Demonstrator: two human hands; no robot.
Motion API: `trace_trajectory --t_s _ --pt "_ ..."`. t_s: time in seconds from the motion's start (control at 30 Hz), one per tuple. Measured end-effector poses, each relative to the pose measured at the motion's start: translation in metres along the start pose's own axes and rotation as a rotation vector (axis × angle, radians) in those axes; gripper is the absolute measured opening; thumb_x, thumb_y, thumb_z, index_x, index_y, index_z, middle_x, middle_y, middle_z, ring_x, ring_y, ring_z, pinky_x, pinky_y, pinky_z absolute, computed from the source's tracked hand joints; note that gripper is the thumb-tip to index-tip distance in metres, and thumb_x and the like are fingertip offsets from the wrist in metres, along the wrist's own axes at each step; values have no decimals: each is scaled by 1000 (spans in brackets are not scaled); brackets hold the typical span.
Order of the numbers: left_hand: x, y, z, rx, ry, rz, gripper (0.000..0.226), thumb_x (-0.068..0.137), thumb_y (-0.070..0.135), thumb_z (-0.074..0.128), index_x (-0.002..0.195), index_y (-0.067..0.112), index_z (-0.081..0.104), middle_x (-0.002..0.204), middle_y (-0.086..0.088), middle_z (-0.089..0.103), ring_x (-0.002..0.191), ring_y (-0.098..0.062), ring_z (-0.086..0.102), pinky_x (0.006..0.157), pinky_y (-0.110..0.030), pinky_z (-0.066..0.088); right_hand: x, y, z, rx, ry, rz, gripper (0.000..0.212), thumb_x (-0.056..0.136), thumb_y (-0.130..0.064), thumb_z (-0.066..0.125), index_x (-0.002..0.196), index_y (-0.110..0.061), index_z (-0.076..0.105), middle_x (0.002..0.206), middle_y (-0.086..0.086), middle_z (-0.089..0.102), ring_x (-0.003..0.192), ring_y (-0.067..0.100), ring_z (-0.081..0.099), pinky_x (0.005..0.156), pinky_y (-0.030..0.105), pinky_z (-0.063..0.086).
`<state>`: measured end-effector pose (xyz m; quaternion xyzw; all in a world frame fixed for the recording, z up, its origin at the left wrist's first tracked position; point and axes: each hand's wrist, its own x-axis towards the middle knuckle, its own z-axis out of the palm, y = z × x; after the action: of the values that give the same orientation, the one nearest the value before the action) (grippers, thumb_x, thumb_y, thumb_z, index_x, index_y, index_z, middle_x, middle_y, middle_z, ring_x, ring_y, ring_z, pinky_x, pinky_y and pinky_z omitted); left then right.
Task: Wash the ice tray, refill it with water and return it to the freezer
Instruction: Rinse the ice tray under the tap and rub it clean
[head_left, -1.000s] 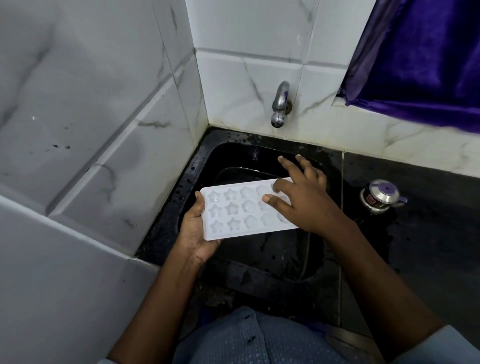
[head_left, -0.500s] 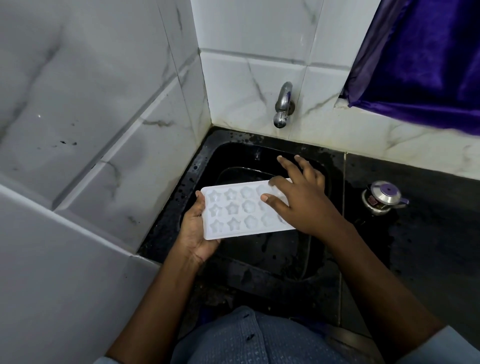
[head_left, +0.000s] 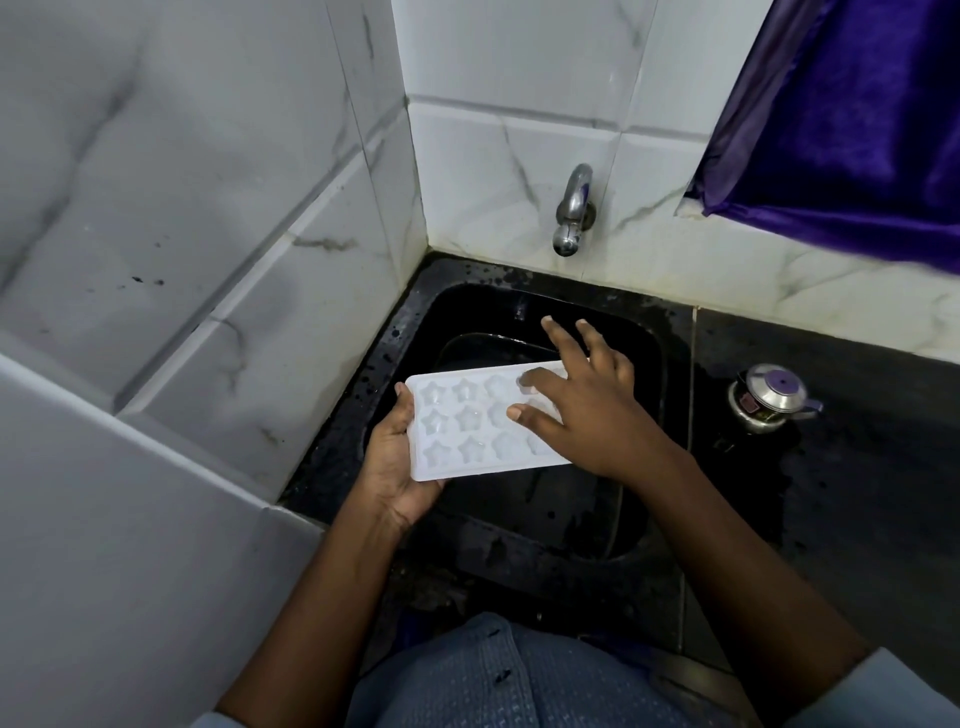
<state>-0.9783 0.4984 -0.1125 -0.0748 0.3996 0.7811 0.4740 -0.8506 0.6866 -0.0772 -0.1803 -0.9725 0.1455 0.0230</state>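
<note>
A white ice tray (head_left: 467, 423) with star-shaped moulds is held level over the black sink (head_left: 644, 364). My left hand (head_left: 395, 462) grips its left end, thumb on the rim and fingers underneath. My right hand (head_left: 587, 405) lies flat on the tray's right half with straight, spread fingers, covering several moulds. The steel tap (head_left: 571, 215) on the back wall sits above the sink, and no water runs from it.
White marble tiles close in the left side and the back. A small steel pot with a purple lid (head_left: 769, 397) stands on the wet black counter (head_left: 857, 467) to the right. A purple curtain (head_left: 852, 114) hangs at the upper right.
My right hand has slid slightly across the tray's right half, fingers still straight. The tray and my left hand stay in about the same place.
</note>
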Motion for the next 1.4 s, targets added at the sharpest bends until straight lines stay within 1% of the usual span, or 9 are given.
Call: trace_trajectory --t_s 0.13,0.27,0.43,0.67,0.8,0.9,1.03,1.27,1.4 --pt "2 2 0 19 2 5 68 108 61 35 129 6 68 133 -22 70 112 -37 74 84 -51 65 2 -1 1 16 14 9 60 94 -78 27 124 -39 62 175 0 -7 159 30 -13 121 59 6" --pt "4 2 -3 19 10 4 68 106 62 37 135 7 64 137 -22 68 118 -38 71 92 -53 61 5 -5 -1 -8 -6 1 52 98 -73 36 126 -37 62 174 -2 -10 159 29 -14 121 58 5" --pt "5 3 -3 15 9 8 69 107 62 37 136 5 64 136 -23 68 116 -38 72 85 -51 64 7 -4 -2 -9 1 12 50 99 -72 38 125 -39 65 174 -2 -11 159 30 -15 122 58 4" --pt "5 3 -5 14 9 7 70 107 62 35 138 6 62 136 -22 68 119 -38 71 95 -53 61 10 -5 0 -3 22 18 50 98 -72 39 122 -39 67 174 -3 -10 159 30 -14 122 58 4" --pt "6 3 -7 7 8 -8 73 106 64 37 142 5 59 140 -23 66 125 -40 67 103 -56 52 9 -6 3 2 12 -30 55 97 -76 34 122 -38 65 174 -4 -8 159 28 -14 122 57 2" --pt "5 5 -6 1 13 0 72 106 63 36 140 5 61 137 -23 68 122 -39 69 99 -55 57 10 -5 4 -22 34 11 52 99 -73 34 125 -40 65 175 -2 -6 159 31 -12 122 57 1" --pt "5 5 -6 10 -3 -7 72 105 64 36 141 6 60 138 -22 68 121 -39 70 92 -52 62 11 -4 3 -59 27 -24 63 95 -78 27 124 -40 67 175 -3 -4 159 30 -12 122 58 0" --pt "7 4 -6 11 0 -2 71 106 63 37 142 6 59 139 -22 67 121 -39 70 94 -54 61 10 -5 2 -68 17 -3 67 94 -78 24 127 -39 67 175 -2 -1 159 31 -12 122 59 -2" --pt "8 4 -8 23 17 9 73 105 64 38 146 6 57 141 -23 65 127 -40 66 103 -56 52 10 -6 3 -103 25 -11 69 94 -77 20 131 -39 64 175 -2 0 159 31 -11 122 59 -2"
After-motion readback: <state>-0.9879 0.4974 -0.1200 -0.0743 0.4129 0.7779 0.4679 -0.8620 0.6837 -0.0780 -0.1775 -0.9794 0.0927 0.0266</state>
